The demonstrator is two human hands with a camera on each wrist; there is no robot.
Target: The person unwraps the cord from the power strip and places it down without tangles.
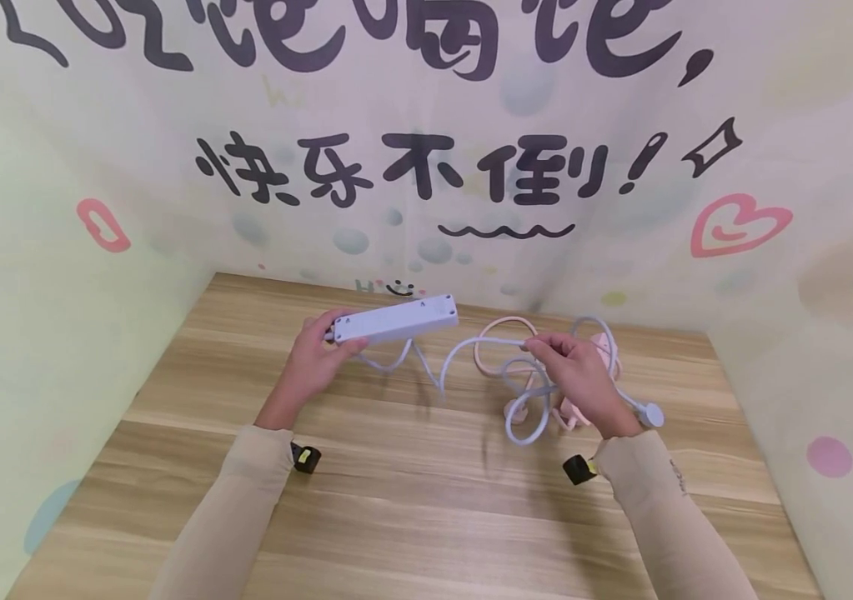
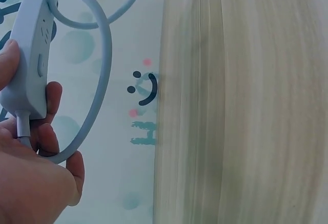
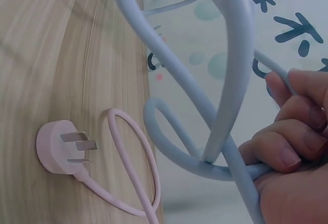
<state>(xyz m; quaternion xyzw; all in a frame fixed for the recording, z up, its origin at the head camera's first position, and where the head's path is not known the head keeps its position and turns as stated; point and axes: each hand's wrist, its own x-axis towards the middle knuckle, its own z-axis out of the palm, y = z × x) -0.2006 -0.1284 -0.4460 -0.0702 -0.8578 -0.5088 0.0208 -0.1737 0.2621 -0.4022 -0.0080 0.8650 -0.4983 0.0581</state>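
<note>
My left hand point(image 1: 312, 360) grips one end of a pale blue power strip point(image 1: 396, 320), thumb on one side and fingers on the other. Its screwed underside faces up in the head view, and the left wrist view shows socket slots on another side. From the gripped end runs its cord point(image 2: 105, 55), looping down past my fingers. Further right, my right hand point(image 1: 584, 379) pinches that cord between thumb and forefinger. Loose loops of cord point(image 3: 238, 55) hang about this hand, and other fingers curl against them. The round blue plug point(image 1: 651, 414) hangs beyond the right wrist.
Behind and below the right hand, a pink plug point(image 3: 55, 147) with metal prongs lies on the wooden table point(image 1: 426, 517), its pink cord point(image 1: 480, 354) curled nearby. Another pink piece point(image 1: 606, 343) is partly covered by the hand. A printed wall cloth point(image 1: 366, 250) stands at the back edge.
</note>
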